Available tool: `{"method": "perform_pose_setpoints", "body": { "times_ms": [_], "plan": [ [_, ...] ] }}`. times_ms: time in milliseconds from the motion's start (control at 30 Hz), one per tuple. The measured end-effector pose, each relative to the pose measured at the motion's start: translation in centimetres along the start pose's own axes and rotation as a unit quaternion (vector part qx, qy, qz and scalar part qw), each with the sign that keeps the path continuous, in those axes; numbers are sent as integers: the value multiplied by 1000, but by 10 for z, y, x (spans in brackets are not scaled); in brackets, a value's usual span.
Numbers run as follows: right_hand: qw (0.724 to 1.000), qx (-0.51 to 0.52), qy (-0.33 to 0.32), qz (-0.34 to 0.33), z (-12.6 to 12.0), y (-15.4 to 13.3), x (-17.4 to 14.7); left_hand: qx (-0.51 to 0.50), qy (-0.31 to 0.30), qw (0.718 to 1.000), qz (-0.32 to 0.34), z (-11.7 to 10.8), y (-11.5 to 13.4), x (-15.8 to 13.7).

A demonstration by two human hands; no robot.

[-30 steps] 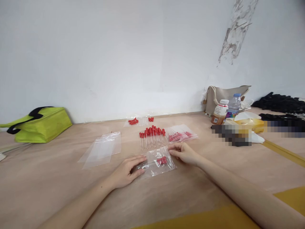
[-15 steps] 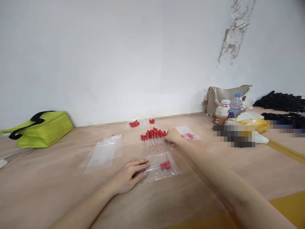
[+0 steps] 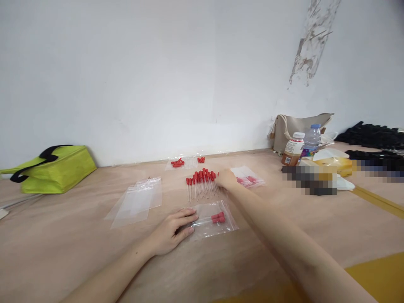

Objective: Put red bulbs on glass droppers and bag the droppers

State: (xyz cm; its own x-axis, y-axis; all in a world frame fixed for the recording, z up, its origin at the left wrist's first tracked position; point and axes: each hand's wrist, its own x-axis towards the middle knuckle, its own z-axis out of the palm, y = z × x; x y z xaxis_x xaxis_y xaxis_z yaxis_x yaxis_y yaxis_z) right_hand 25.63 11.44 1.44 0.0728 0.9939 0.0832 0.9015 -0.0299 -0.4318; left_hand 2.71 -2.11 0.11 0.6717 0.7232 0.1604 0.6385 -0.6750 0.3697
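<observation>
On the tan table [image 3: 78, 248], close to the person, lies a clear bag [image 3: 214, 221] holding a few droppers with red bulbs. The left hand [image 3: 172, 231] rests flat on the bag's left end, fingers spread and pressing down on the plastic; it grasps nothing. Just behind the bag, a row of droppers [image 3: 202, 182] is laid out side by side, red bulbs pointing toward the wall. The right hand [image 3: 225, 179] is stretched out to the right end of that row, fingers curled down on the droppers there; whether it has one pinched cannot be told, as the fingertips are hidden behind the hand. Touching the far side of that hand lies a filled bag [image 3: 249, 177] with red bulbs showing through. A stack of empty bags [image 3: 137, 202] sits to the left of the row, well apart from it. Near the wall lie loose red bulbs [image 3: 177, 163]. A green bag [image 3: 52, 168] stands at far left. At right stand two bottles [image 3: 293, 148] before a beige bag [image 3: 298, 126].
</observation>
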Motion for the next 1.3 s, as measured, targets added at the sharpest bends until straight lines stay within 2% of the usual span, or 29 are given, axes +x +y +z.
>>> {"method": "perform_pose_setpoints", "body": {
  "times_ms": [200, 333, 433, 533, 600, 767, 933, 1100, 1233, 1300],
  "plan": [
    [986, 162, 30, 23, -20, 21, 0, -2, -1, 1000, 3, 0, 0, 0],
    [958, 280, 56, 11, -30, 45, -29, -6, -7, 1000, -5, -1, 0, 0],
    [886, 455, 85, -36, -24, 65, -62, -9, -7, 1000, -4, 0, -2, 1],
    [834, 535, 126, -54, -12, 78, -85, -14, -10, 1000, -2, 0, -3, 1],
    [819, 556, 133, -52, -5, 81, -92, -14, -10, 1000, -1, 0, -3, 1],
    [801, 587, 113, -27, 5, 73, -93, -10, -9, 1000, 4, 1, -3, 1],
    [754, 656, 43, 1, 11, 62, -104, -1, -7, 1000, 5, 2, -3, 1],
    [762, 647, 36, -12, 10, 62, -112, -2, 2, 1000, 8, 1, -1, 1],
    [746, 666, 17, 6, 7, 64, -112, -6, 8, 1000, 2, 1, -1, 1],
    [750, 662, -10, 15, 6, 64, -113, -9, 13, 1000, -3, 2, -1, 1]
  ]
}}
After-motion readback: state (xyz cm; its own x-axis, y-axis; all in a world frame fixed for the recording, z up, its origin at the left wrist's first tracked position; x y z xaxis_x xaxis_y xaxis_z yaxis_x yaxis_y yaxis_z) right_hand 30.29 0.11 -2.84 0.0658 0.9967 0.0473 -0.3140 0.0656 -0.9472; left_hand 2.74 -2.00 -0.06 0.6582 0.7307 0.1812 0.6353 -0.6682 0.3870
